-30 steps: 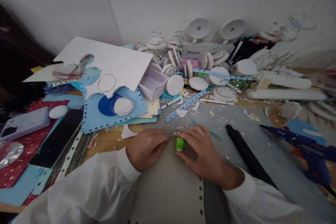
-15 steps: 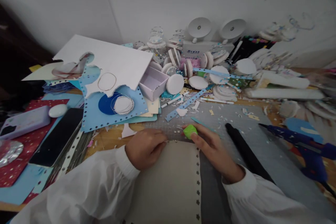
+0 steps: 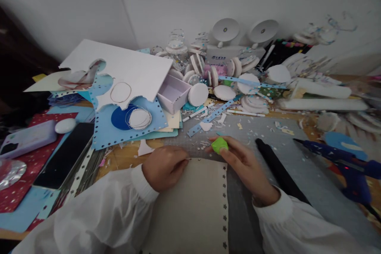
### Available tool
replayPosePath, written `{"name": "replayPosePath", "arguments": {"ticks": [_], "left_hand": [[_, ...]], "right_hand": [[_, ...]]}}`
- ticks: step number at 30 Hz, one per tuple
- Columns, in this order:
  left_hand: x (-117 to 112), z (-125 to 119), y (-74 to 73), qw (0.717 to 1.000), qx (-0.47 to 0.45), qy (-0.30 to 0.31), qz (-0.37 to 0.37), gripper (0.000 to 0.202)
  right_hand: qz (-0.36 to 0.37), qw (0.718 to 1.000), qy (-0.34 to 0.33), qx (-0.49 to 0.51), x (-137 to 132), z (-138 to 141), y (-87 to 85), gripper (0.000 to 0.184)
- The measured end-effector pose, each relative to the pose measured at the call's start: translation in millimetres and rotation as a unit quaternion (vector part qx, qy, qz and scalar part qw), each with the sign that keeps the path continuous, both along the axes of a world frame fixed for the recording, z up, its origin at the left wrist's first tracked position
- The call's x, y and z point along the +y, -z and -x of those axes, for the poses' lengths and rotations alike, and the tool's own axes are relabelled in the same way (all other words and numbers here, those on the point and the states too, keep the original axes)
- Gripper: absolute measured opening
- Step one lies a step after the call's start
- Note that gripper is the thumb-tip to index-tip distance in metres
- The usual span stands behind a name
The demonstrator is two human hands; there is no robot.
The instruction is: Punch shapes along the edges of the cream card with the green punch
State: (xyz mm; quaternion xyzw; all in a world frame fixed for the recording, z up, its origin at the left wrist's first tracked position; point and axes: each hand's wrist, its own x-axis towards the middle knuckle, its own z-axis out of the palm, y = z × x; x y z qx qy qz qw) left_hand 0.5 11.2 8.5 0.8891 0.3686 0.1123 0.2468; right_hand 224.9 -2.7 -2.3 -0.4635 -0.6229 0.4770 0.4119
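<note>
My right hand (image 3: 242,164) grips a small bright green punch (image 3: 220,145) just past the top right corner of a beige card sheet (image 3: 195,206). That sheet has a row of star-shaped holes down its right edge. My left hand (image 3: 164,166) is curled closed and presses on the sheet's top left corner. Both arms wear white sleeves. The sheet lies on a grey cutting mat (image 3: 268,154).
A black rod (image 3: 276,170) lies right of my right hand, with a blue glue gun (image 3: 342,162) farther right. At the left sit punched blue paper (image 3: 131,127), a white board (image 3: 125,69), a lilac box (image 3: 172,95), a black phone (image 3: 64,154). White foam discs (image 3: 199,94) crowd the back.
My right hand lifted the green punch off the sheet's top edge and carried it up and to the right, past the corner. My left hand stayed put.
</note>
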Motion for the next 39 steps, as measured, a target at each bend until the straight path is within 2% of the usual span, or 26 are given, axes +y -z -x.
{"name": "replayPosePath", "arguments": {"ticks": [3, 6, 13, 23, 30, 33, 39], "left_hand": [[-1, 1, 0.0, 1.0, -0.008, -0.012, 0.003, 0.022], [-2, 0, -0.4, 1.0, -0.018, -0.022, 0.001, 0.022], [-2, -1, -0.9, 0.998, -0.051, -0.018, -0.015, 0.021], [-3, 0, -2.1, 0.998, -0.061, -0.014, -0.025, 0.02], [-4, 0, -1.1, 0.995, -0.092, -0.006, -0.039, 0.02], [-4, 0, -2.1, 0.993, -0.108, -0.008, -0.045, 0.02], [-5, 0, -3.3, 0.991, -0.115, -0.004, -0.067, 0.022]], "right_hand": [[-0.062, 0.995, -0.022, -0.072, -2, -1, -1.8, 0.025], [-0.141, 0.973, -0.067, -0.167, -3, -2, -1.9, 0.028], [-0.21, 0.947, -0.091, -0.223, -2, -6, 2.8, 0.033], [-0.208, 0.94, -0.105, -0.248, -2, -5, -3.7, 0.029], [-0.146, 0.955, -0.13, -0.223, -3, -5, -3.6, 0.029], [-0.122, 0.959, -0.148, -0.211, -2, -4, -6.8, 0.024], [-0.124, 0.964, -0.141, -0.187, -3, -1, -8.0, 0.014]]}}
